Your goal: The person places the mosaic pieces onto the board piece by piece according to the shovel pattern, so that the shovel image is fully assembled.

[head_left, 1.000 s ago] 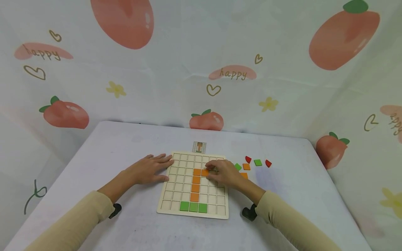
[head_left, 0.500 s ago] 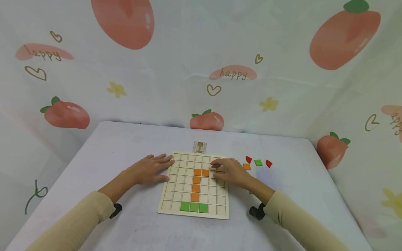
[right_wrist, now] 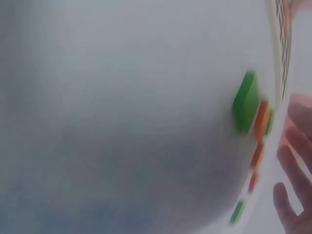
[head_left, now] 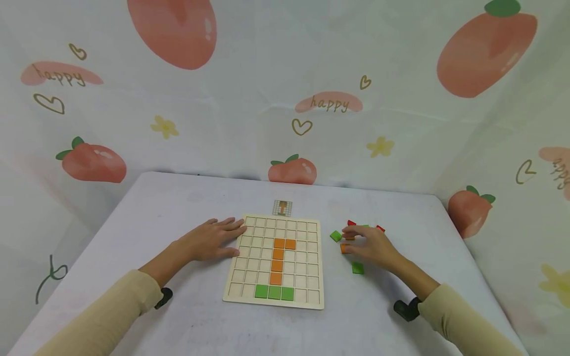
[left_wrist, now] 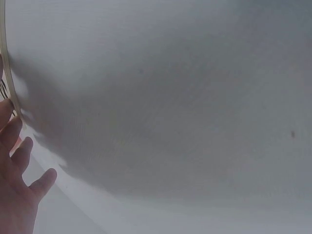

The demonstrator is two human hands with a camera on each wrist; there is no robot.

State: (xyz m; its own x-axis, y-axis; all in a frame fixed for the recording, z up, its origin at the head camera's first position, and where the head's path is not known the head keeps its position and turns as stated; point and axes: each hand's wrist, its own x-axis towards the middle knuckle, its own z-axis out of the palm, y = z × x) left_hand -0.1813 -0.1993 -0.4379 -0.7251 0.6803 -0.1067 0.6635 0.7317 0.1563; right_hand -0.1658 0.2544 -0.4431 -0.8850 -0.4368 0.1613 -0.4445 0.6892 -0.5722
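Note:
A pale wooden grid board [head_left: 249, 277] lies on the table, with several orange square tiles [head_left: 278, 254] in a column plus one to its right, and a row of green square tiles [head_left: 274, 292] below. My left hand [head_left: 213, 241] rests at the board's left edge, fingers extended over the rim. My right hand [head_left: 371, 244] hovers with relaxed fingers over the loose tiles right of the board, its fingertips beside an orange tile [head_left: 345, 248]. A green tile [head_left: 336, 236] lies left of those fingertips, and another green tile [head_left: 357, 268] nearer me. In the right wrist view the fingers [right_wrist: 295, 170] hold nothing.
Partly hidden red pieces [head_left: 352, 223] lie behind my right hand. A small printed card [head_left: 282, 208] with a grid picture sits just beyond the board. A patterned cloth backdrop [head_left: 222, 123] rises behind the white table [head_left: 191, 316].
My right hand has moved off the board to the right, over the loose tiles. The orange tile it was touching stays beside the column's top. My left hand has not moved.

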